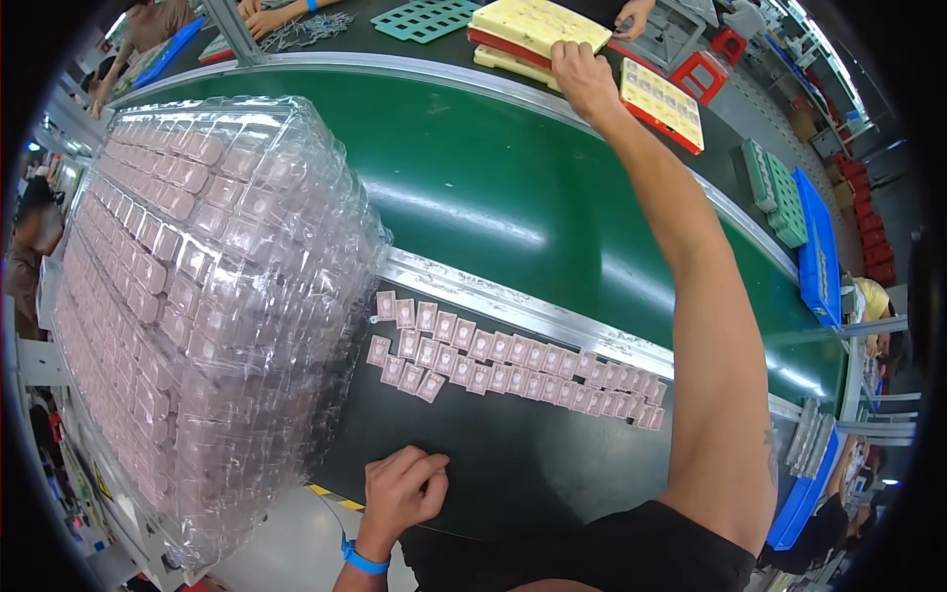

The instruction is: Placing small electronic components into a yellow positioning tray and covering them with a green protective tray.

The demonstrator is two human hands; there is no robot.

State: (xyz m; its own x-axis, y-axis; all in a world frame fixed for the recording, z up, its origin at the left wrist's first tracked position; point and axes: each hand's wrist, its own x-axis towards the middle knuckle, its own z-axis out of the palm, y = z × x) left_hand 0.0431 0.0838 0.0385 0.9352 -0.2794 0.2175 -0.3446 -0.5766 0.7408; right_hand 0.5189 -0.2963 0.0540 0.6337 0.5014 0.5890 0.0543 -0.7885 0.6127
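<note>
Right hand at the far tray, left hand resting near the rows

The right hand (584, 77) reaches over the green belt (444, 178); its bent fingers grip the near edge of the upper yellow tray (538, 28), probably to control it. Just right of this hand lies a second yellow tray (636, 79); beyond is a co-worker's hand (634, 15).

The left hand (406, 485) is loosely curled, nothing visible in it, over the dark worktop (552, 454). Ahead and rightward of it, pink pieces (479, 379) lie in rough rows, perhaps for easy picking. Leftward stands the plastic-wrapped stack (247, 296), seemingly wrapped for protection.
</note>
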